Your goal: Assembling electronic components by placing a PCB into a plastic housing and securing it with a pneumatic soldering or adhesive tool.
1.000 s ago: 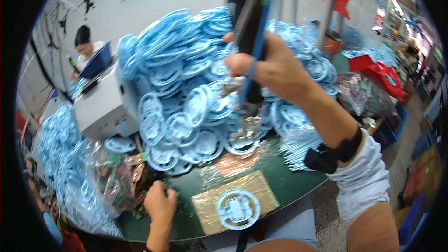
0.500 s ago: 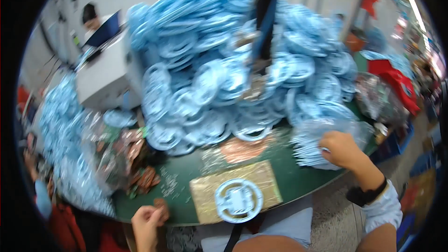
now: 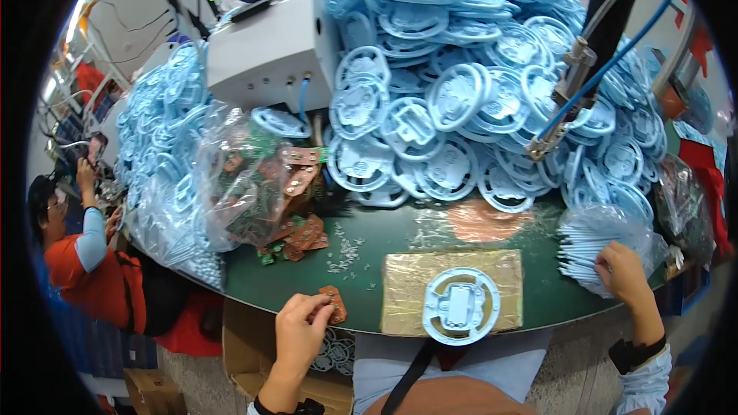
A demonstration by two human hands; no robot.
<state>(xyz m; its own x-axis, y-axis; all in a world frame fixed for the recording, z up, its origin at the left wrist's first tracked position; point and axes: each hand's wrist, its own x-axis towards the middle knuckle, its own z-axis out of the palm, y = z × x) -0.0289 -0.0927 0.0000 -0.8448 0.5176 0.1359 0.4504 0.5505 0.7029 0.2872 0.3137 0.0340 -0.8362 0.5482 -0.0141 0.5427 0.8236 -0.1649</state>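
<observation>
At the table's near edge, my left hand (image 3: 301, 332) is closed in a pinch on the left side of a small brown circuit board (image 3: 333, 305). My right hand (image 3: 624, 270) has its fingers pressed together over a clear bag of thin pale-blue plastic sticks (image 3: 582, 247); anything between those fingertips is too small to make out. Between my hands, a round light-blue plastic part (image 3: 461, 306) with a raised middle lies on a tape-wrapped board (image 3: 404, 292) on the green table (image 3: 357, 223).
Large stacks of similar blue parts (image 3: 453, 100) fill the back. A clear bag (image 3: 242, 184) and loose circuit boards (image 3: 306, 240) lie left, beside small scattered pieces (image 3: 346, 251). A tool with a blue hose (image 3: 565, 100) hangs at right. A co-worker (image 3: 96, 261) sits far left.
My view has swung left, shifting the scene rightward in the picture. My left hand stays by the circuit board. My right hand remains at the stick bag, its fingers now bunched.
</observation>
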